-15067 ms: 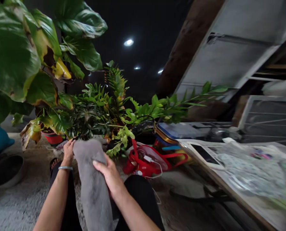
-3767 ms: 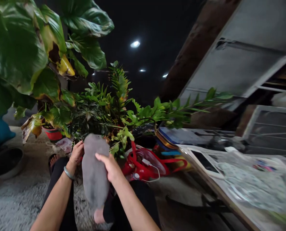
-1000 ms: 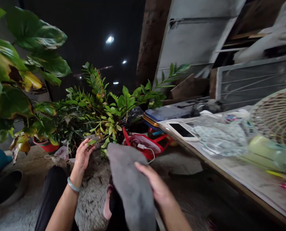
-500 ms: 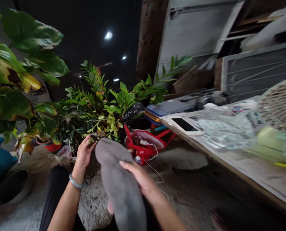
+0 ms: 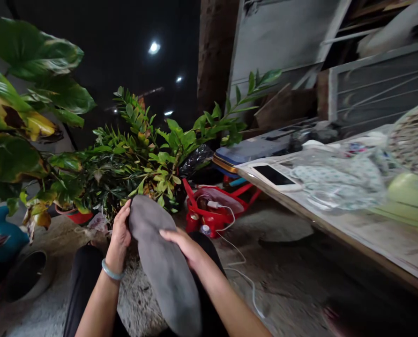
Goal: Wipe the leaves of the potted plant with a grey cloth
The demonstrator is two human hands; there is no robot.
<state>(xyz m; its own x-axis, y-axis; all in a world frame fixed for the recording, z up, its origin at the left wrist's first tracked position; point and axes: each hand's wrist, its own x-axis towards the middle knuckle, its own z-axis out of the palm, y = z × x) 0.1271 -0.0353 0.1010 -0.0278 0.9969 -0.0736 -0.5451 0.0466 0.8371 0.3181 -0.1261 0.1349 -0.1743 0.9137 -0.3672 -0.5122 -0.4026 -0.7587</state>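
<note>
A long grey cloth piece (image 5: pixel 167 276) with rounded ends and a narrower waist lies slantwise between my hands, above my lap. Its exact kind I cannot tell. My left hand (image 5: pixel 120 228), with a pale bangle at the wrist, is closed on the upper left edge, fingertips partly behind the cloth. From the right side my right hand (image 5: pixel 182 243) grips the middle, thumb on top and the other fingers hidden underneath.
Leafy potted plants (image 5: pixel 153 150) stand ahead and left. A red bag (image 5: pixel 212 217) with a white cable sits on the floor. At right, a table (image 5: pixel 321 234) bears a white phone-like device (image 5: pixel 275 178), patterned fabric (image 5: pixel 349 182) and a fan (image 5: pixel 414 140). A blue vessel (image 5: pixel 5 234) is at far left.
The upper end of the grey cloth has moved left into my left hand, which has closed on it. My right hand has shifted slightly left. The view has turned a little.
</note>
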